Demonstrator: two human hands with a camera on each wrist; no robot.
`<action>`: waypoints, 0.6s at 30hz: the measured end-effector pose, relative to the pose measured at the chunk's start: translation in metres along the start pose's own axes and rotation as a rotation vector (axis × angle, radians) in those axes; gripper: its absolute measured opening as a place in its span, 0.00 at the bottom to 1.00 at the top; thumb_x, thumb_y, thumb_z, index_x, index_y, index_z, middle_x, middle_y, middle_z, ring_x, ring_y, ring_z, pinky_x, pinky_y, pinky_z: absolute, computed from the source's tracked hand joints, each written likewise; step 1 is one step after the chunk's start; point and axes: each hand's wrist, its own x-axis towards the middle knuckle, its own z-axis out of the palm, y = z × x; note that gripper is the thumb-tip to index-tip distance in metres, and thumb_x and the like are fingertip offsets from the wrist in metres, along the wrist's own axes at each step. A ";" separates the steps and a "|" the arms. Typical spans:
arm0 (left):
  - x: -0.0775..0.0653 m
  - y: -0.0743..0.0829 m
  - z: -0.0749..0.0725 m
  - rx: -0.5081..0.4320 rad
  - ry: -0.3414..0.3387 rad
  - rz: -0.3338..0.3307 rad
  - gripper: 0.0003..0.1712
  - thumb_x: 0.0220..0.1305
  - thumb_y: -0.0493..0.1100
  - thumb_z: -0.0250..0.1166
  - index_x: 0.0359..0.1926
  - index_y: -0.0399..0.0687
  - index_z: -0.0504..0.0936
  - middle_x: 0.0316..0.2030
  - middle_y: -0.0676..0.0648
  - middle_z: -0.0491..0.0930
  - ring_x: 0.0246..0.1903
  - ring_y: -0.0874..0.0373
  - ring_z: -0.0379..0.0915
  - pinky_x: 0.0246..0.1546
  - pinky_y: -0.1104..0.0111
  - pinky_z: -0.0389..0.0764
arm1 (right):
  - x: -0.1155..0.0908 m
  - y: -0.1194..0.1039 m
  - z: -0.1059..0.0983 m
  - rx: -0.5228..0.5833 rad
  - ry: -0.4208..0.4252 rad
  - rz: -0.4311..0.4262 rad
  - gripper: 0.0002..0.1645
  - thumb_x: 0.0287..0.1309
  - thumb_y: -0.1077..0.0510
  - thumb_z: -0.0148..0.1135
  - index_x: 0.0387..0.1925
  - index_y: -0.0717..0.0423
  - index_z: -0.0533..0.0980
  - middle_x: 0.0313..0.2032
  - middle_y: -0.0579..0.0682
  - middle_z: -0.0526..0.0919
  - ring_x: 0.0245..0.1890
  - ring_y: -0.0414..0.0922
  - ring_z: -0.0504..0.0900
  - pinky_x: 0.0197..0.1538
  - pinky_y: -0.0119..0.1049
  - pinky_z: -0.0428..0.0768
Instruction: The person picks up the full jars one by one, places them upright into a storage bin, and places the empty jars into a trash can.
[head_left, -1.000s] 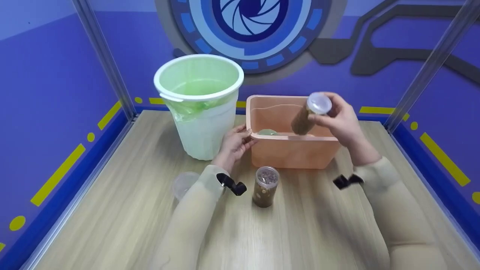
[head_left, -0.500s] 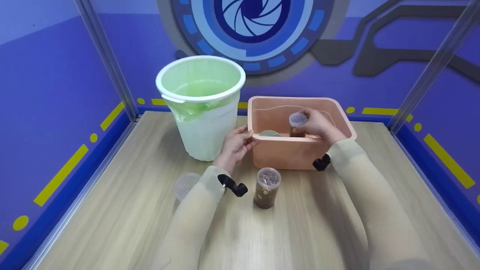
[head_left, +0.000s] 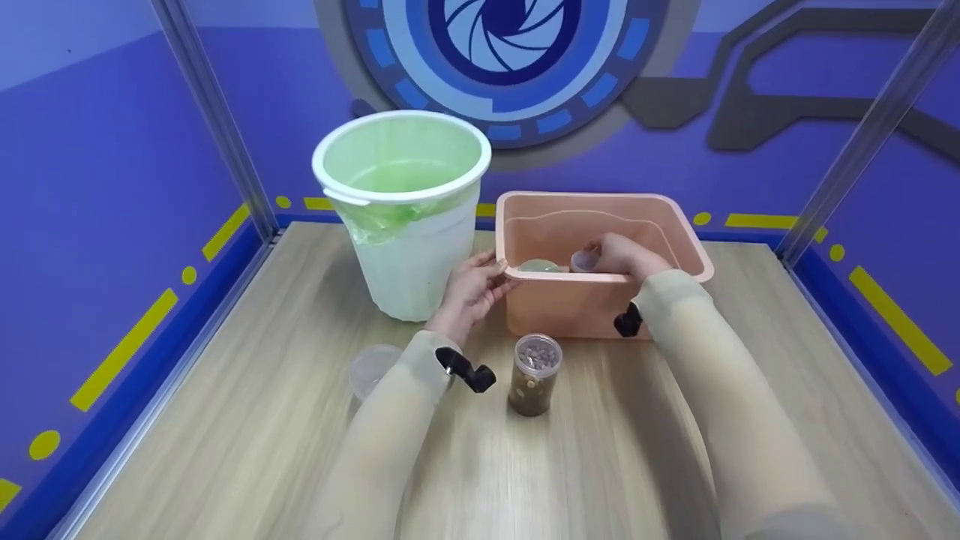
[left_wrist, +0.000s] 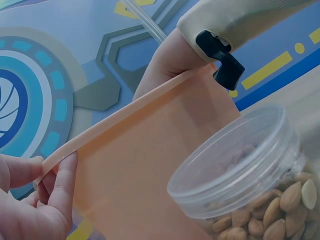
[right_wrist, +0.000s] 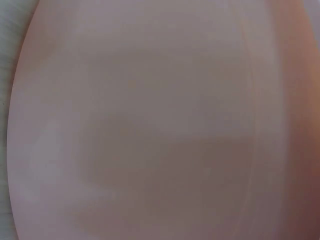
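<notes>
On my feed, left hand is pinching a peach rectangular plastic bin by its rim | right hand is gripping a pale-topped round jar inside it | clear plastic nut-filled cylinder is standing right of left hand.

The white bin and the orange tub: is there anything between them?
Yes: in the head view, the person's left hand is between the white bin and the orange tub, gripping the tub's near left corner.
</notes>
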 end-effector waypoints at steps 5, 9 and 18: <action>0.000 -0.001 0.000 -0.011 -0.005 0.003 0.27 0.63 0.27 0.53 0.64 0.36 0.66 0.55 0.34 0.72 0.58 0.40 0.68 0.45 0.62 0.83 | -0.004 0.000 0.001 0.096 -0.015 0.041 0.23 0.51 0.57 0.67 0.51 0.50 0.76 0.48 0.51 0.77 0.46 0.48 0.75 0.47 0.37 0.81; 0.000 -0.001 -0.001 -0.003 -0.008 -0.003 0.27 0.63 0.27 0.54 0.64 0.36 0.65 0.55 0.33 0.71 0.59 0.40 0.67 0.45 0.63 0.83 | -0.004 0.002 0.004 0.145 -0.031 0.044 0.15 0.52 0.61 0.63 0.44 0.53 0.77 0.35 0.49 0.76 0.34 0.44 0.74 0.34 0.29 0.77; -0.001 0.000 0.000 0.015 0.004 -0.007 0.27 0.64 0.29 0.54 0.64 0.38 0.66 0.55 0.35 0.72 0.57 0.41 0.69 0.45 0.63 0.83 | -0.007 -0.003 -0.012 0.078 0.053 -0.064 0.38 0.52 0.47 0.67 0.63 0.53 0.66 0.58 0.56 0.72 0.57 0.53 0.71 0.62 0.49 0.72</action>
